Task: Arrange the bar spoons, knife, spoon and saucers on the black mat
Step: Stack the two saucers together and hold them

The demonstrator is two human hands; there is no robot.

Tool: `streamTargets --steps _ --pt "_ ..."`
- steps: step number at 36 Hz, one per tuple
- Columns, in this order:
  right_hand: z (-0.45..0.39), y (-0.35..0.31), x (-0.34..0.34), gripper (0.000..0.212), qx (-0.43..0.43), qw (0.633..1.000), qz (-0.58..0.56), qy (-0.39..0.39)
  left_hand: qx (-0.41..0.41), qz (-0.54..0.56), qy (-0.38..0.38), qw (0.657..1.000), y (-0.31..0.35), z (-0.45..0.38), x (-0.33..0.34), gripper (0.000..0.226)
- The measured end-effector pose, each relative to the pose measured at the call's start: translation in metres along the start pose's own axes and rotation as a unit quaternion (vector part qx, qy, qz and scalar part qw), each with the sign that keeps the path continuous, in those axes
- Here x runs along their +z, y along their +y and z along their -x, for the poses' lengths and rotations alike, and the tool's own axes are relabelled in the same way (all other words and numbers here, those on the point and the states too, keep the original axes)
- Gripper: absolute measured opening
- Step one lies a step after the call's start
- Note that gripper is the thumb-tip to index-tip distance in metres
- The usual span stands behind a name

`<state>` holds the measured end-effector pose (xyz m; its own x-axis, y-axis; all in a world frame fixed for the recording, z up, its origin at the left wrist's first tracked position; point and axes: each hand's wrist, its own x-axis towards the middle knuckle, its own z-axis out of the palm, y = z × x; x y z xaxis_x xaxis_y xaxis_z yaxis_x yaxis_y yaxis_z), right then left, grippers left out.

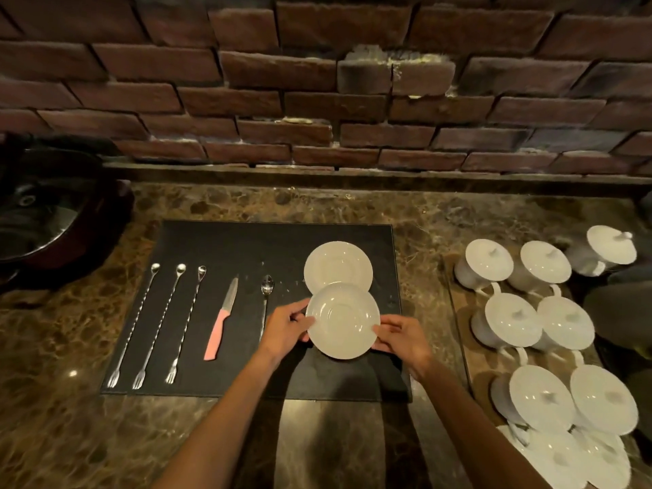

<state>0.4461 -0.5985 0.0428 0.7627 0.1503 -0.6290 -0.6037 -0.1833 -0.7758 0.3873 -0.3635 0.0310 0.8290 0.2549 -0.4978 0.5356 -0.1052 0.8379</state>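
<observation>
A black mat [218, 241] lies on the marble counter. On its left part lie three long bar spoons [160, 322] side by side, then a pink-handled knife [222, 321], then a small spoon [266, 294]. A white saucer [338, 266] rests on the mat's far right part. A second white saucer [343, 321] overlaps its near edge, held at both sides: my left hand [285, 330] grips its left rim and my right hand [400, 337] grips its right rim. Whether this saucer touches the mat cannot be told.
Several white lidded cups [536, 330] stand on a tray at the right. A dark round bowl-like object [42, 220] sits at the far left. A brick wall [317, 82] rises behind the marble counter [70, 418].
</observation>
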Motion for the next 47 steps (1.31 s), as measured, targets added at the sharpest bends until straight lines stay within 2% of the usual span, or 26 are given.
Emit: streamTargets --steps 5,11,30,39,47 --pt "-0.029 -0.039 0.006 0.016 -0.036 0.999 0.026 0.021 0.004 -0.015 0.016 1.000 0.023 -0.037 -0.003 0.046" --pt "-0.062 -0.056 0.011 0.016 -0.016 0.995 0.093 0.027 0.000 -0.026 0.018 0.999 0.036 -0.061 -0.006 0.042" --pt "-0.090 -0.068 0.016 0.022 0.003 0.993 0.116 0.038 -0.015 -0.017 0.019 1.000 0.044 -0.081 -0.007 0.046" --pt "-0.093 -0.073 0.019 0.015 0.015 0.997 0.061 0.036 -0.032 -0.010 0.035 0.999 0.049 -0.088 -0.011 0.052" --pt "-0.109 -0.064 0.016 0.013 -0.026 0.985 0.154 0.073 -0.003 -0.073 0.049 0.996 0.050 -0.097 -0.015 0.051"
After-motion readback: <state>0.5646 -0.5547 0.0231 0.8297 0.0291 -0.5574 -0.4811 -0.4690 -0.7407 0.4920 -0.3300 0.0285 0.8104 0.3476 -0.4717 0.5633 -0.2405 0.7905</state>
